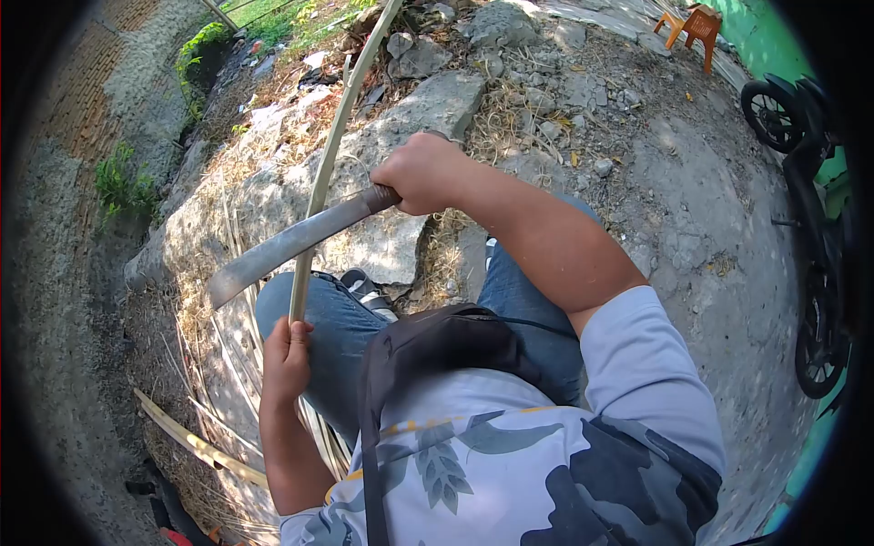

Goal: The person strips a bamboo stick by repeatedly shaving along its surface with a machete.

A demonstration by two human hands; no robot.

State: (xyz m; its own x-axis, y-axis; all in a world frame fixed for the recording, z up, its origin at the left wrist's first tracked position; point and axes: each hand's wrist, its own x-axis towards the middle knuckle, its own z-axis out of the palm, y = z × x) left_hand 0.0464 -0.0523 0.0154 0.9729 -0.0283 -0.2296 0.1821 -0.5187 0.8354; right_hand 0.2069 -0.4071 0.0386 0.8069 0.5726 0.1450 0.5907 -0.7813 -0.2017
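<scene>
My right hand (423, 173) is closed round the brown handle of a machete (289, 246). Its broad, worn blade points to the lower left and crosses a long, pale bamboo strip (333, 146). Low on that strip, my left hand (288, 359) grips it just beside my left knee. The strip rises from there, bending slightly, past the top edge of the view. A small sliver stands off its side near the top. Whether the blade's edge is touching the strip or cutting into it, I cannot tell.
Several split strips (238, 364) lie on the ground at my left, with a wider bamboo piece (202, 446) nearby. Concrete slabs (428, 109) and rubble are ahead. A motorcycle (806, 218) stands at the right, an orange plastic chair (694, 32) at the back. A rough wall (73, 273) runs along the left.
</scene>
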